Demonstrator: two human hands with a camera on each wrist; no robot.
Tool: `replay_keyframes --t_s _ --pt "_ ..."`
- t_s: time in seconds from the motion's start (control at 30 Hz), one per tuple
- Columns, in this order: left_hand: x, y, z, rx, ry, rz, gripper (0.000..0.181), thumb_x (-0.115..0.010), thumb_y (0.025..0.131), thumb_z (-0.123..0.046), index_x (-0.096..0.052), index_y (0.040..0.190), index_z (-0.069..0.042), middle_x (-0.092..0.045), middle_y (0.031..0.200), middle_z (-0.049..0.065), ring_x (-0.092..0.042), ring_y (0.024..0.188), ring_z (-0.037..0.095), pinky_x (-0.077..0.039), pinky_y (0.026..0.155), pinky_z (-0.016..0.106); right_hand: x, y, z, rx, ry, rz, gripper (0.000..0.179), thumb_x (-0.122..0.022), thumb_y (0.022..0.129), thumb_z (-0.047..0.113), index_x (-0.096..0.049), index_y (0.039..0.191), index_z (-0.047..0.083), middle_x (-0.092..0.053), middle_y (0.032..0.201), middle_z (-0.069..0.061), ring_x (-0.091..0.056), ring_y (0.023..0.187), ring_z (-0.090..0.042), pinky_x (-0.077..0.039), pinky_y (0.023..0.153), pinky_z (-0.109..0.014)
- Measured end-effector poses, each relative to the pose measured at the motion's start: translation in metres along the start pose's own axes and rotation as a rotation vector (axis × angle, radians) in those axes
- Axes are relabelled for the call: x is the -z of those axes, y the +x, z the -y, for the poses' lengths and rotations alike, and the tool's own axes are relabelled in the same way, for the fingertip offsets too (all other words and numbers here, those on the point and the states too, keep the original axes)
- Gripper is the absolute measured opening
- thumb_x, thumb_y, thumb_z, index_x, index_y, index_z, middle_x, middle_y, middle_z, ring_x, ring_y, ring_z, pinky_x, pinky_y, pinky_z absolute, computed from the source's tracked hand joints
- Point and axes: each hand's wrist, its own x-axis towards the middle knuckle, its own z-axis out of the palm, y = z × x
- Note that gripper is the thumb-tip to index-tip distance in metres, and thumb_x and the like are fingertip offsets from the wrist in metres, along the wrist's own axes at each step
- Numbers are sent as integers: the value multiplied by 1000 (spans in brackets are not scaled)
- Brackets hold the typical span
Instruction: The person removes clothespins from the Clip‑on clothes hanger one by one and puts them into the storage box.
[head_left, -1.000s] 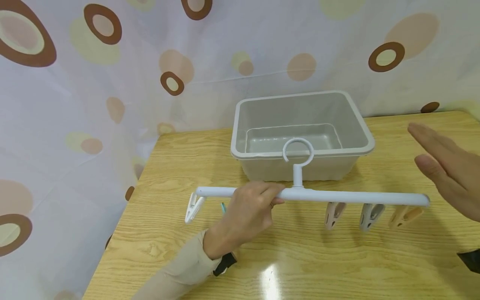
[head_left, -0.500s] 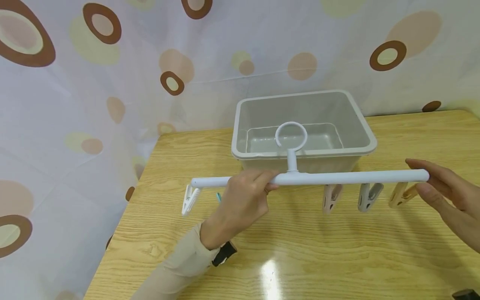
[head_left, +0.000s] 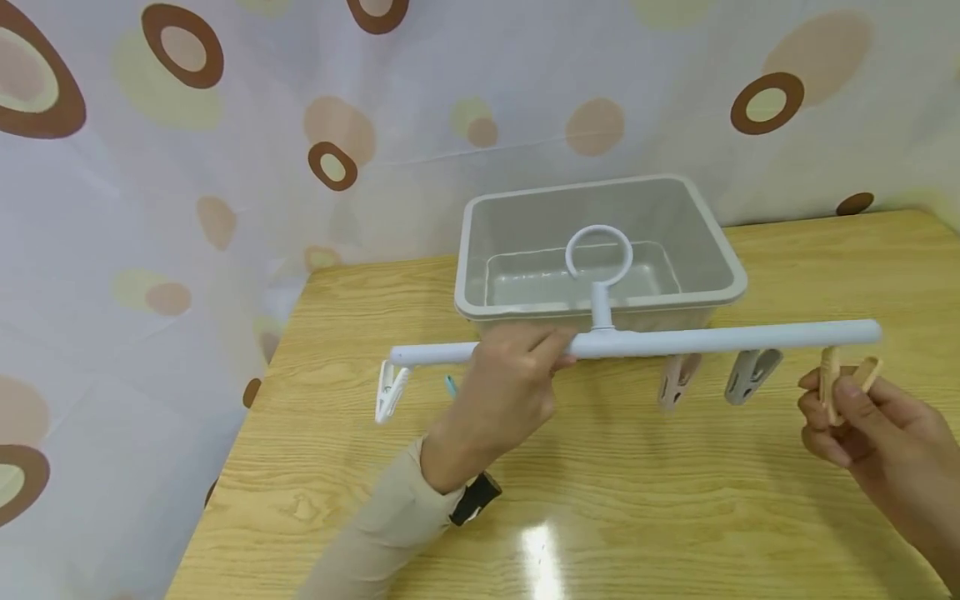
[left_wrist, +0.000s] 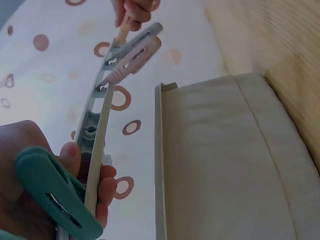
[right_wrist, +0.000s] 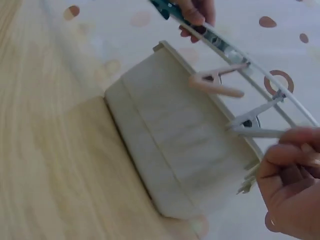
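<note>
A white clip hanger [head_left: 720, 338] with a round hook is held above the table, its bar tilted slightly up at the right. My left hand [head_left: 510, 392] grips the bar left of the hook. Beside that hand hangs a teal clip [left_wrist: 57, 192], mostly hidden in the head view. At the right end, my right hand [head_left: 877, 433] pinches a yellow-orange clip [head_left: 830, 387] under the bar. A pink clip [head_left: 677, 379] and a grey clip [head_left: 750, 375] hang between the hands. At the left end hangs a white clip [head_left: 390, 392].
Behind the bar a beige plastic bin [head_left: 467, 250] stands on the wooden table [head_left: 637, 517], near its back edge. A patterned cloth [head_left: 420, 100] covers the wall behind and to the left.
My right hand has come in from the right and now pinches the yellow-orange clip. The hanger has risen in view, and its right end has tilted up.
</note>
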Motion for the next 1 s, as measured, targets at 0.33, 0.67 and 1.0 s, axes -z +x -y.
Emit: replay_keyframes --t_s 0.33,0.67,1.0 --pt "2 5 5 -25 17 -4 27 -65 69 15 -69 92 0 -70 84 4 -65 75 18 -52 72 26 -16 14 16 307 -775 -205 29 -34 101 -6 -60 92 3 -30 52 5 -19 35 -4 -12 32 -14" --pt "3 2 14 78 -90 72 30 -65 72 17 -72 97 3 -73 93 9 -69 82 20 -55 76 25 -29 29 24 624 -1648 -289 56 -42 103 37 -38 63 -3 -22 50 8 -10 40 6 -8 35 -14" --pt "9 0 19 105 -73 53 16 -68 82 6 -72 97 2 -73 93 9 -70 84 24 -55 78 30 -27 14 23 470 -1462 -364 37 -50 100 14 -58 74 -11 -42 67 23 -37 54 15 -30 54 -1"
